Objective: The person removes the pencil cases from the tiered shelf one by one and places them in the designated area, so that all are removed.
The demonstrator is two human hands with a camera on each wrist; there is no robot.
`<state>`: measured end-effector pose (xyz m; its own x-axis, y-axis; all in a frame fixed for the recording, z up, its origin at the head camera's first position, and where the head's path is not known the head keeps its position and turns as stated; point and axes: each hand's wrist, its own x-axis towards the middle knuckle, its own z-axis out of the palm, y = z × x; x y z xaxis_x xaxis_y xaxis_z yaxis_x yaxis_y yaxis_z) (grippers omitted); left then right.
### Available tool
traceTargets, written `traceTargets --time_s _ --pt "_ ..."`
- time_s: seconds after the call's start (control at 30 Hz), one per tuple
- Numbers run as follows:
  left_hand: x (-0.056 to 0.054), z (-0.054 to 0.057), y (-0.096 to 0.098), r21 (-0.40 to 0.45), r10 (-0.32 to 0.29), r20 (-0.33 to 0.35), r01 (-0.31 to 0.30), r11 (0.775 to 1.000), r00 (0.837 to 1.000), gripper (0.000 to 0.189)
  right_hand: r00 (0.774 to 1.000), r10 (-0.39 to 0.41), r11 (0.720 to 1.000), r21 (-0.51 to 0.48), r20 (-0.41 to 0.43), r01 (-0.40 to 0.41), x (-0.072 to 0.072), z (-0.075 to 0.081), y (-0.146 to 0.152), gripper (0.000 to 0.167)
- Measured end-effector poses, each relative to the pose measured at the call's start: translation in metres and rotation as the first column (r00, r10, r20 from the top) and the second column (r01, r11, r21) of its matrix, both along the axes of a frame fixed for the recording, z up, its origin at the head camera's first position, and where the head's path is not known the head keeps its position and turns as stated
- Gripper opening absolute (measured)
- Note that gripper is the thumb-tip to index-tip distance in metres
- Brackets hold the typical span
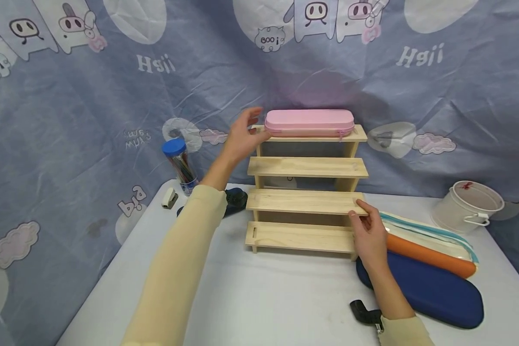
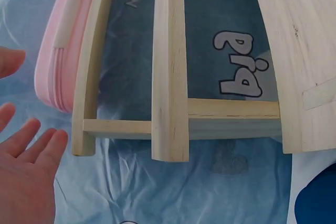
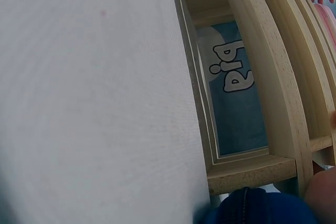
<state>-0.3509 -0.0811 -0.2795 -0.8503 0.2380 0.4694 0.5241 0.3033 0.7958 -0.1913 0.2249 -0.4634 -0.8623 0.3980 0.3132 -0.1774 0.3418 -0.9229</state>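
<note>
A stepped wooden rack (image 1: 304,201) with several shelves stands against the hanging cloth. On its top shelf lies a pink zippered pencil case (image 1: 309,120). My left hand (image 1: 244,137) is at the left end of that shelf, beside the case, its fingers spread and holding nothing; the left wrist view shows a gap between the fingertips (image 2: 59,139) and the case. With thumb and fingers, my right hand (image 1: 369,235) pinches the right end of the second shelf from the bottom. Only a bit of that hand shows at the edge of the right wrist view.
To the right lie a navy case (image 1: 437,288) and an orange-and-clear pouch (image 1: 432,254), with a white bucket (image 1: 464,211) behind. Left of the rack are a blue-lidded pencil jar (image 1: 179,163), a small stapler (image 1: 169,198) and a dark object (image 1: 235,199) partly behind my left sleeve.
</note>
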Motion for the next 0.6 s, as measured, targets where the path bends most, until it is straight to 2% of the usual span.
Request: traceTargets --time_s 0.1,0.17,0.33,0.43,0.6 --pt "0.000 0.004 0.007 -0.042 0.023 0.017 -0.023 0.999 1.000 0.069 1.000 0.012 1.000 -0.005 -0.013 -0.012 0.002 0.001 0.000 0.043" --pt "0.001 0.006 0.012 -0.106 0.050 0.027 -0.047 0.993 0.998 0.071 1.000 0.012 1.000 -0.007 -0.017 -0.012 0.002 0.001 0.000 0.042" --pt "0.002 0.008 0.027 -0.249 0.103 -0.001 -0.100 0.963 0.995 0.071 1.000 -0.012 0.999 0.044 0.007 0.011 0.003 -0.004 0.001 0.042" --pt "0.001 0.008 0.032 -0.262 0.116 -0.031 -0.120 0.958 0.993 0.069 1.000 -0.016 0.998 0.066 0.010 0.015 0.002 -0.005 0.001 0.042" --pt "-0.002 0.009 0.032 -0.233 0.133 -0.086 -0.150 0.961 0.987 0.070 1.000 -0.014 0.997 0.071 -0.004 0.014 0.001 -0.003 0.002 0.042"
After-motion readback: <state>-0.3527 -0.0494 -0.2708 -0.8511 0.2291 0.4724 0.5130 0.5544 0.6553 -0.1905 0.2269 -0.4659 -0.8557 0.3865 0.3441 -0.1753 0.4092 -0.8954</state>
